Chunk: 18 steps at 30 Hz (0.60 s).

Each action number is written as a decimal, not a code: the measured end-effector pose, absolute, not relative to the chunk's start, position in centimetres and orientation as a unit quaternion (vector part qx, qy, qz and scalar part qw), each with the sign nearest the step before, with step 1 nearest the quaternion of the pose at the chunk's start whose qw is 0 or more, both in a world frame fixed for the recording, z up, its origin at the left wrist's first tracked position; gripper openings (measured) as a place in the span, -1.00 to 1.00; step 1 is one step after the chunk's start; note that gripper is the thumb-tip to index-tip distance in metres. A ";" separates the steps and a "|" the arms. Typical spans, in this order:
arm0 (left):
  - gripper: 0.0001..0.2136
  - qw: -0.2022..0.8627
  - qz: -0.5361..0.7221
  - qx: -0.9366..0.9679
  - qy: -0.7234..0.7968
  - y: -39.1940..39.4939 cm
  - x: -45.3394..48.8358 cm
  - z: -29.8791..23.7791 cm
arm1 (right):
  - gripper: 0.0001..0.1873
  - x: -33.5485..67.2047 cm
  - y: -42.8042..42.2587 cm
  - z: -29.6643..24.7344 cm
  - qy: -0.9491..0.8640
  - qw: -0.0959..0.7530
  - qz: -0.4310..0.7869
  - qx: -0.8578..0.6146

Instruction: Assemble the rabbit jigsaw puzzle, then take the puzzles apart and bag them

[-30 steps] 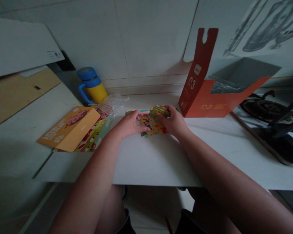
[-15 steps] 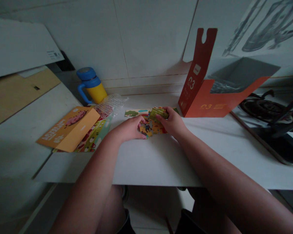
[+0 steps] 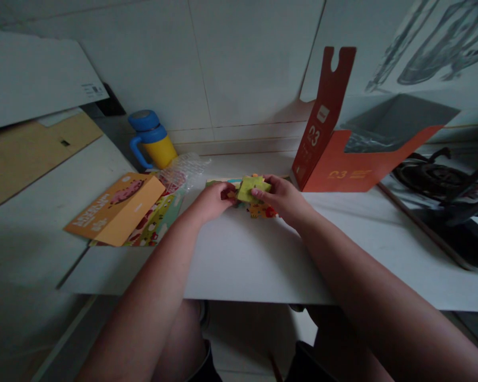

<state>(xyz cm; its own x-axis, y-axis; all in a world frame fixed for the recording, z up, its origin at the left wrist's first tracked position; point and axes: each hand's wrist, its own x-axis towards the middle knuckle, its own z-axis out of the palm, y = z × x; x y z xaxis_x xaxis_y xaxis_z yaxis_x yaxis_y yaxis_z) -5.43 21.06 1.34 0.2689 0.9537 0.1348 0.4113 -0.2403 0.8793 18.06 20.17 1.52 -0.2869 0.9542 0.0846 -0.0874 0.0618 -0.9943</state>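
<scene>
My right hand (image 3: 284, 196) grips a small stack of green-backed puzzle pieces (image 3: 247, 188), the thumb lying on top. Close beside the stack's left edge is my left hand (image 3: 215, 200), its fingers curled round colourful puzzle pieces (image 3: 231, 195) that they partly hide. Below the stack, orange and red picture pieces (image 3: 258, 211) lie on the white table (image 3: 255, 260). Behind the hands a picture strip (image 3: 235, 181) shows in part.
To the left, an orange-yellow box (image 3: 119, 207) rests on a colourful picture sheet (image 3: 159, 223). Bubble wrap (image 3: 185, 170) lies by a blue and yellow flask (image 3: 155, 140). An open red-orange box (image 3: 350, 164) stands at the right, near a black stove (image 3: 442, 196).
My left hand has moved up and drawn pieces off the table towards the stack. The stack in my right hand has tilted, and its green top faces me more.
</scene>
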 end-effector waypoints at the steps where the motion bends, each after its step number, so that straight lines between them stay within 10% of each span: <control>1: -0.72 0.395 0.374 0.691 0.476 21.1 -5.4 1.4 | -0.43 18.0 20.0 1.6 -0.584 0.440 0.563 -0.386; 9: -0.60 0.448 0.409 0.682 0.408 20.8 -5.3 1.9 | -0.43 18.2 20.5 0.3 -0.674 0.351 0.447 -0.471; 18: -0.66 0.057 0.256 0.815 0.517 20.7 -5.3 0.7 | -0.48 19.6 22.1 0.0 -0.530 0.475 0.480 -0.513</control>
